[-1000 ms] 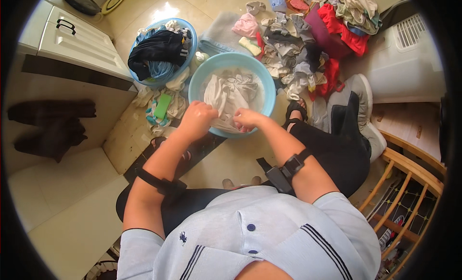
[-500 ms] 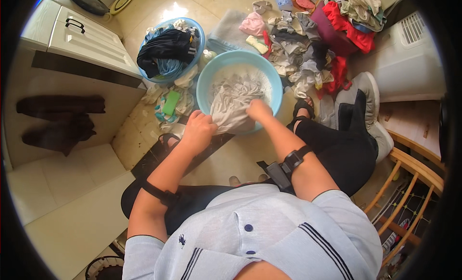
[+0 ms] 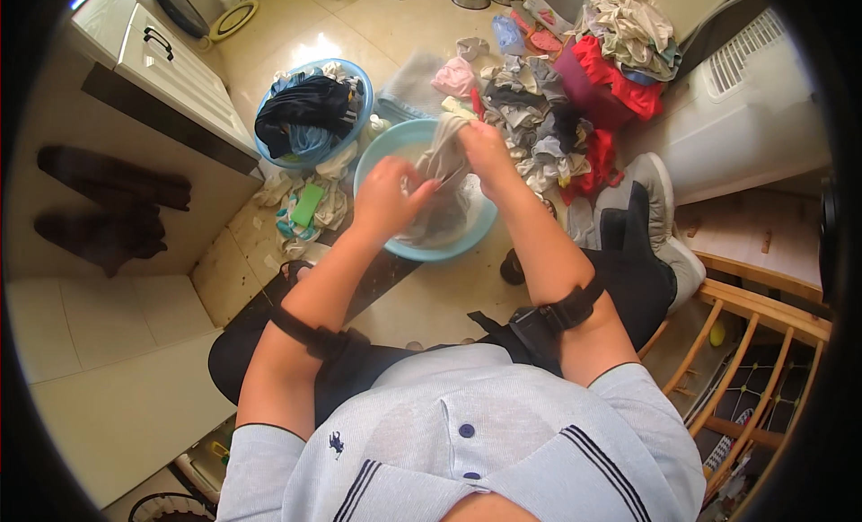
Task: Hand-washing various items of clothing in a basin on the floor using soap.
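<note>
A light blue basin (image 3: 485, 226) stands on the floor in front of me, with sudsy water in it. From it rises a wet greyish-white cloth (image 3: 444, 149), its lower folds still in the basin. My right hand (image 3: 488, 154) is closed on the upper part of the cloth above the far right rim. Over the left side of the basin, my left hand (image 3: 386, 199) curls at the cloth's folds with the thumb across them; its fingertips are partly hidden and slightly blurred.
A blue tub (image 3: 364, 96) of dark clothes stands at the far left. Near it lie pale cloths and a green sponge-like block (image 3: 307, 205). Heaped grey laundry (image 3: 530, 109) and red cloth (image 3: 600, 167) spread to the right. A wooden rack (image 3: 763, 315) stands at the right.
My right hand has lifted the cloth up and away from me, out of the basin's near side. My left hand has moved forward over the basin.
</note>
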`<state>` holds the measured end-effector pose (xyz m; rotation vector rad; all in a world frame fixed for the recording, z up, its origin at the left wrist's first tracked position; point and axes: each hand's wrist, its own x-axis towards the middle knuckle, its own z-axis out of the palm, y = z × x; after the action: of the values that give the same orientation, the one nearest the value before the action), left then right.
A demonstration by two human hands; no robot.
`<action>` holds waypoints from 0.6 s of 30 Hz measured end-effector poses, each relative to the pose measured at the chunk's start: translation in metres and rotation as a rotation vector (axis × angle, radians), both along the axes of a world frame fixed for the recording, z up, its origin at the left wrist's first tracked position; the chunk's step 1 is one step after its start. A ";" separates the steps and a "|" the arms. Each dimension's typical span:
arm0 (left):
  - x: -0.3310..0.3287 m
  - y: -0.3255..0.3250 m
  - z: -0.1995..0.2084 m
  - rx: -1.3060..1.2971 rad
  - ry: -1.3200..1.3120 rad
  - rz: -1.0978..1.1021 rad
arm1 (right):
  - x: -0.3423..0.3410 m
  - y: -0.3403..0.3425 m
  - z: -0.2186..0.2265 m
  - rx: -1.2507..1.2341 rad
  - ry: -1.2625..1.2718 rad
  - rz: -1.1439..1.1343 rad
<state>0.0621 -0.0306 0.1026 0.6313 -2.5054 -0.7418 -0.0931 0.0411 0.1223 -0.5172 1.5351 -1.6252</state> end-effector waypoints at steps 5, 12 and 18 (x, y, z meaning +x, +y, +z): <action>-0.029 -0.014 0.029 0.468 0.071 0.110 | -0.005 -0.011 0.019 0.175 0.639 -0.029; -0.022 -0.074 0.053 0.424 0.177 0.153 | -0.040 0.017 0.052 0.273 0.932 0.051; -0.040 -0.065 0.105 0.529 0.221 0.044 | -0.041 0.025 0.068 0.446 1.137 0.077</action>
<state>0.0220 -0.0951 0.2080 0.7276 -2.0886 -1.3938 -0.1341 0.0661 0.1904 -1.3450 2.5358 -0.8281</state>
